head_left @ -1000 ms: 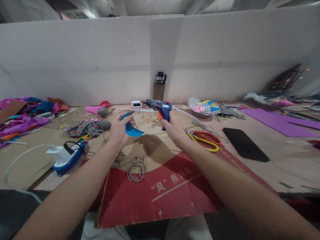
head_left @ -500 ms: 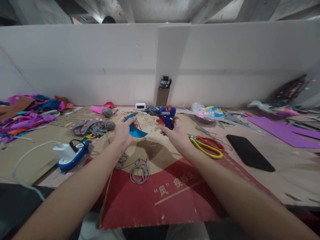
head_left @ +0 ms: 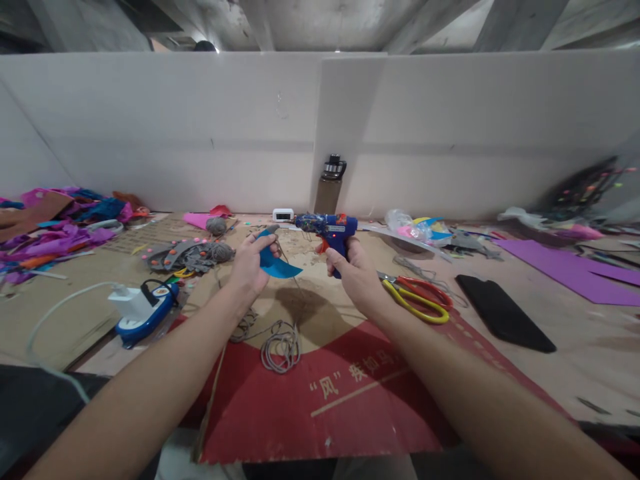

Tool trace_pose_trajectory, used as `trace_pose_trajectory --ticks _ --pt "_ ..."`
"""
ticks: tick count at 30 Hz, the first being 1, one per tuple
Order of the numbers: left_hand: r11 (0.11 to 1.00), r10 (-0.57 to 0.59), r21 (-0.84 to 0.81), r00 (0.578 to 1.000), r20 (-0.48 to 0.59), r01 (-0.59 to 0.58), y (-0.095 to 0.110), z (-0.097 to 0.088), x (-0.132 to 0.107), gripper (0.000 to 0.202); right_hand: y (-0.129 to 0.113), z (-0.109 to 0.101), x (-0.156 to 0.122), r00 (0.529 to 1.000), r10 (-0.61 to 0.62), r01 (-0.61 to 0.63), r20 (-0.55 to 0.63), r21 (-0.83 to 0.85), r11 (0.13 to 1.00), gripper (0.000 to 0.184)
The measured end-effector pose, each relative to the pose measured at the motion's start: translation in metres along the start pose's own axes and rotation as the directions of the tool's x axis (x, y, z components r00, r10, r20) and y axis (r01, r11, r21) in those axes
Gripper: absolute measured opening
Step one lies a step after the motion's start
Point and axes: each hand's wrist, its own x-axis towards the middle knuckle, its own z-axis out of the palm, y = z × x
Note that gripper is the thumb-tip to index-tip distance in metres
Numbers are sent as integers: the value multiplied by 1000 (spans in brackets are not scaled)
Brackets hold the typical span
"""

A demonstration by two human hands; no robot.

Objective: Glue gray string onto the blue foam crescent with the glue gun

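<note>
My left hand (head_left: 254,264) is closed on a curved piece of blue felt or paper (head_left: 281,268), with a small grey bit at its top by the fingertips. A grey strand hangs near the blue piece. My right hand (head_left: 354,265) grips a blue glue gun (head_left: 341,230) by its handle, its nozzle end pointing left toward the blue piece. Tangled residue clings to the gun's front, and a small red light shows on its body. The nozzle and the blue piece look apart. Below both hands, loops of grey cord (head_left: 281,347) lie on the red and brown cardboard (head_left: 320,427).
Yellow-and-red-handled scissors (head_left: 420,300) and a black phone (head_left: 504,312) lie at right, near purple sheets (head_left: 570,270). A power strip (head_left: 147,315) with a white plug is at left, near grey yarn pieces (head_left: 193,253). A bottle (head_left: 329,187) stands at the back.
The whole view has shifted slightly. The blue piece has turned a little, showing more of its lower face. Both hands keep hold of their things; a green light on the gun no longer shows.
</note>
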Motion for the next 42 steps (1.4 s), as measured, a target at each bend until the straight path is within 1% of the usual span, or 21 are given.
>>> trace_pose_trajectory --ticks 5,15,21,25,32,37,42 --pt "1000 -12 -18 1000 16 12 1 0 0 19 -2 0 -1 1000 -8 7 12 16 1000 17" --pt "1000 5 -18 999 38 -5 1 2 -2 19 3 -1 0 999 -23 23 23 7 1000 18" --pt "1000 5 -8 998 56 -5 1 4 -4 19 0 0 -1 1000 -19 19 21 -12 1000 16" --pt "1000 11 -16 998 67 -10 1 3 -3 20 -2 1 -1 1000 2 -2 19 4 1000 19" --pt "1000 1 -8 999 54 0 3 4 -5 20 -1 -1 -1 1000 -22 22 9 -45 999 17" --pt "1000 10 -13 999 52 -9 2 4 -5 21 -2 0 -1 1000 -3 3 14 -16 1000 19" --pt "1000 8 -17 998 56 -7 1 2 -2 20 -1 0 -1 1000 -9 9 7 -32 999 16"
